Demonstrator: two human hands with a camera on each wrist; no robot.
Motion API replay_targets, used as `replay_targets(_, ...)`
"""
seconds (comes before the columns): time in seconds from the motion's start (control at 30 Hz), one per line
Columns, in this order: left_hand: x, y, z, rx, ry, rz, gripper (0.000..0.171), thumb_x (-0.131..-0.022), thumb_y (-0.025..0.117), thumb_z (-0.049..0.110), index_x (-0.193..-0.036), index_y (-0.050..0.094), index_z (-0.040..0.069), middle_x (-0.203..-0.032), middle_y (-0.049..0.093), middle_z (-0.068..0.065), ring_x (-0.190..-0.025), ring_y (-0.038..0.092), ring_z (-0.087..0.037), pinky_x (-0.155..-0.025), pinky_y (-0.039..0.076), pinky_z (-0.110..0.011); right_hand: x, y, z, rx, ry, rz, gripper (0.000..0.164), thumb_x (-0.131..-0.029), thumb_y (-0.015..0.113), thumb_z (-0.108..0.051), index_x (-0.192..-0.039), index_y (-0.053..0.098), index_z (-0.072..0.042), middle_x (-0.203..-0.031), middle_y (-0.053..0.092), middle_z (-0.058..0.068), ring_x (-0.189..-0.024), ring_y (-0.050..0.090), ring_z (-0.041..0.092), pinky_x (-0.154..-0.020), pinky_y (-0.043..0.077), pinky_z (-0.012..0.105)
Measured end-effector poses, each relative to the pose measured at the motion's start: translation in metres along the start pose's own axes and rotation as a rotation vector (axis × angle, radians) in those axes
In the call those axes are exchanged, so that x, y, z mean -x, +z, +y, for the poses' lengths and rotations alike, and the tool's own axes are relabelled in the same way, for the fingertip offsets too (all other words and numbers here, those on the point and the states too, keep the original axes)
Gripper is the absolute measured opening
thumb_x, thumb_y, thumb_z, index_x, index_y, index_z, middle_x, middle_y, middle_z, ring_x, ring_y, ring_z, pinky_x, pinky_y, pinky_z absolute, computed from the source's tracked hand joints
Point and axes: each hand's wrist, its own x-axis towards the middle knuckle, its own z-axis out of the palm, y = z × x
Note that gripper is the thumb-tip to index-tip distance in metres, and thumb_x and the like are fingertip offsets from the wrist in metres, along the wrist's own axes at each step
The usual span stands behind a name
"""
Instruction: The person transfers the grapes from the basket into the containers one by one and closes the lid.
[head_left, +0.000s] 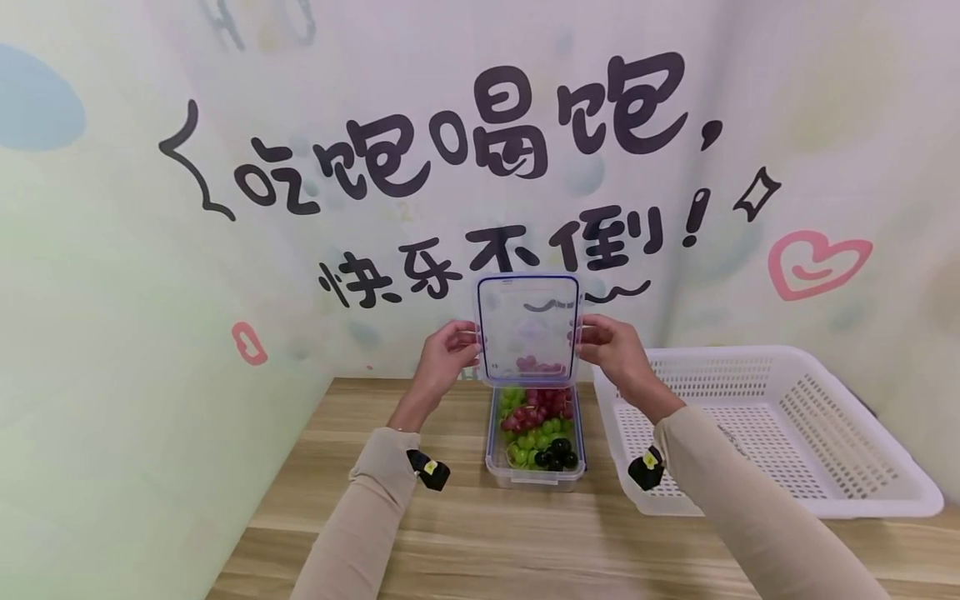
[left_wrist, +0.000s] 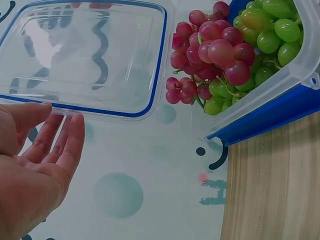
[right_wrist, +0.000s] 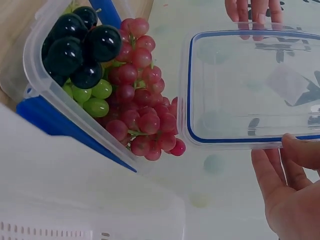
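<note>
A clear lid with a blue seal stands nearly upright above the far end of a clear food container. My left hand pinches its left edge, thumb on the seal side and fingers behind, as the left wrist view shows. At the opposite edge my right hand holds it the same way. Red grapes, green grapes and dark grapes fill the container. Some red grapes rise above its rim. Blue clip flaps hang open along the container's sides.
A white perforated basket sits on the right of the wooden table, close beside the container and under my right forearm. A wall with black lettering rises right behind the table, and another wall stands along the left.
</note>
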Motion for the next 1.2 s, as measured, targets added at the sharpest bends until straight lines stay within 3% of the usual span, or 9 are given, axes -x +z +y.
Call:
replay_targets(0.2, -0.002, 0.002, 0.0, -0.052, 0.07, 0.0, 0.024, -0.093, 0.063, -0.005, -0.117, 0.062, -0.003, -0.113, 0.067, -0.025, -0.106, 0.065, -0.034, -0.087, 0.055, -0.031, -0.002, 0.0, 0.0, 0.054, -0.032, 0.029, 0.033, -0.093, 0.059, 0.009, -0.125, 0.063, 0.002, -0.12, 0.066, 0.025, -0.11, 0.063, 0.031, -0.101, 0.05, 0.043)
replay_targets(0.33, -0.003, 0.004, 0.0, -0.071, 0.138, 0.011, 0.022, -0.091, 0.063, -0.009, -0.112, 0.062, -0.006, -0.108, 0.068, -0.026, -0.101, 0.065, -0.033, -0.083, 0.054, -0.024, -0.002, 0.0, -0.002, 0.069, -0.045, 0.042, 0.031, -0.093, 0.059, 0.01, -0.122, 0.064, 0.002, -0.118, 0.067, 0.025, -0.11, 0.063, 0.031, -0.101, 0.049, 0.045)
replay_targets(0.57, -0.006, 0.007, -0.008, -0.066, 0.234, 0.053, 0.019, -0.087, 0.062, -0.017, -0.105, 0.06, -0.012, -0.104, 0.067, -0.031, -0.1, 0.066, -0.037, -0.085, 0.056, -0.025, -0.003, 0.002, -0.001, 0.123, -0.07, 0.035, 0.024, -0.092, 0.06, 0.008, -0.114, 0.067, 0.001, -0.115, 0.068, 0.023, -0.107, 0.062, 0.032, -0.1, 0.049, 0.049)
replay_targets(0.7, -0.007, 0.009, -0.012, -0.066, 0.228, 0.068, 0.017, -0.087, 0.063, -0.017, -0.102, 0.06, -0.012, -0.104, 0.067, -0.031, -0.099, 0.067, -0.036, -0.081, 0.056, -0.022, -0.003, 0.004, 0.002, 0.159, -0.073, 0.043, 0.024, -0.092, 0.06, 0.008, -0.113, 0.068, -0.001, -0.117, 0.069, 0.021, -0.105, 0.062, 0.033, -0.099, 0.049, 0.051)
replay_targets(0.9, -0.008, 0.014, -0.02, -0.079, 0.159, 0.074, 0.015, -0.089, 0.061, -0.014, -0.103, 0.061, -0.009, -0.108, 0.068, -0.03, -0.099, 0.067, -0.035, -0.067, 0.054, -0.023, -0.006, 0.007, 0.011, 0.228, -0.114, 0.077, 0.025, -0.09, 0.06, 0.012, -0.11, 0.068, 0.001, -0.114, 0.07, 0.022, -0.102, 0.065, 0.034, -0.092, 0.053, 0.049)
replay_targets(1.07, -0.009, 0.018, -0.028, -0.066, 0.131, 0.088, 0.019, -0.089, 0.061, -0.016, -0.107, 0.062, -0.009, -0.11, 0.067, -0.03, -0.098, 0.066, -0.033, -0.071, 0.053, -0.019, -0.007, 0.008, 0.018, 0.274, -0.155, 0.102, 0.025, -0.087, 0.059, 0.016, -0.104, 0.068, 0.001, -0.107, 0.071, 0.021, -0.094, 0.061, 0.03, -0.081, 0.05, 0.038)
replay_targets(1.2, -0.01, 0.021, -0.034, -0.043, 0.142, 0.099, 0.021, -0.087, 0.061, -0.018, -0.107, 0.061, -0.011, -0.107, 0.067, -0.027, -0.101, 0.066, -0.036, -0.076, 0.054, -0.017, -0.01, 0.01, 0.023, 0.31, -0.179, 0.113, 0.025, -0.086, 0.059, 0.017, -0.101, 0.068, 0.0, -0.103, 0.07, 0.02, -0.091, 0.059, 0.03, -0.079, 0.049, 0.037)
